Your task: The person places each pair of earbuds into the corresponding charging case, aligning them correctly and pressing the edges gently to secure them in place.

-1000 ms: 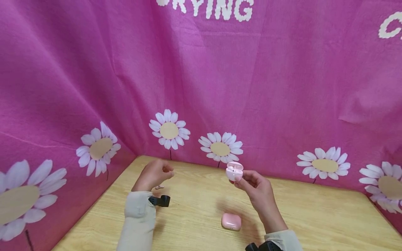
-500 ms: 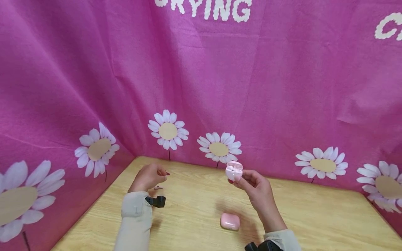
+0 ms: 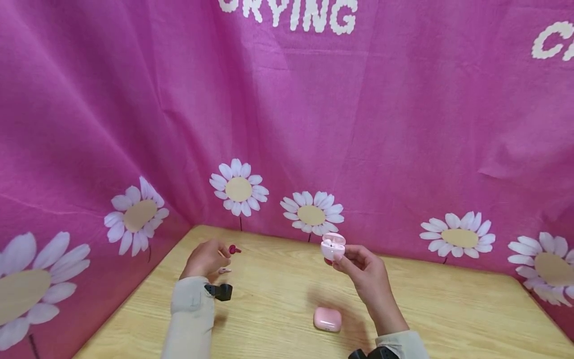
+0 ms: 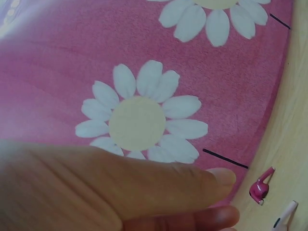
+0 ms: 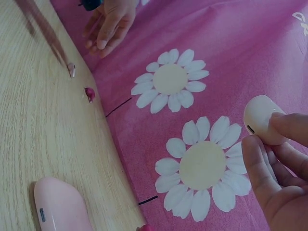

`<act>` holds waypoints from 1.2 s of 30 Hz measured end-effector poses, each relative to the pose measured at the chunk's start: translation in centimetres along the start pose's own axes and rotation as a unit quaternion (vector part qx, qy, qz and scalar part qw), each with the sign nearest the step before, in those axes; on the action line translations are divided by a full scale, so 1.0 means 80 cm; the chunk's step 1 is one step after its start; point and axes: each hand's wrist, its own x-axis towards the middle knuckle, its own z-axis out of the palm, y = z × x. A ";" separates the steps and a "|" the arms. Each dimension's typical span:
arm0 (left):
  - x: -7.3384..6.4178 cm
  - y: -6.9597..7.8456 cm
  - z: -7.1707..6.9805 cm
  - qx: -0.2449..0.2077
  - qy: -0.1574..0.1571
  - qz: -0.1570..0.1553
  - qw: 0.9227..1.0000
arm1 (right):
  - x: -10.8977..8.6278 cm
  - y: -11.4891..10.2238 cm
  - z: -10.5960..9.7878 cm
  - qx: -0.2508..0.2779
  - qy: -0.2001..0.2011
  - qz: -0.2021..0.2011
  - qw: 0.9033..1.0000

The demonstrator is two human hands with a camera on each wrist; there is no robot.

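My right hand (image 3: 368, 267) holds up a small pale pink earbud case (image 3: 333, 248) between thumb and fingers, its lid raised. White or pale shapes show inside, too small to make out. On the left, my left hand (image 3: 205, 258) is just above the table with its fingers loosely extended and nothing in them. Beside its fingertips a dark red earbud (image 3: 234, 249) lies on the wood; a pale pink earbud (image 3: 224, 270) lies nearer to me. The left wrist view shows both the red earbud (image 4: 260, 188) and pink earbud (image 4: 287, 215) apart from the thumb.
A closed pink earbud case (image 3: 327, 319) lies on the wooden table (image 3: 269, 304) at front centre. Something dark red (image 3: 329, 261) shows partly behind the held case. A magenta cloth (image 3: 381, 124) printed with daisies hangs along the table's back and left edges.
My left hand has drawn back slightly to the left, off the dark red earbud, which now shows fully on the table. The right hand keeps holding the case in nearly the same place.
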 end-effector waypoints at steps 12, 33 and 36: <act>0.003 -0.015 0.011 -0.044 -0.020 -0.048 0.998 | -0.001 -0.001 -0.002 0.009 -0.004 -0.014 1.000; 0.008 -0.030 0.025 -0.020 -0.037 -0.056 0.998 | 0.000 -0.003 0.000 0.014 -0.012 -0.014 1.000; 0.009 -0.031 0.027 -0.011 -0.033 -0.052 0.998 | -0.001 -0.003 -0.001 0.011 -0.013 -0.017 1.000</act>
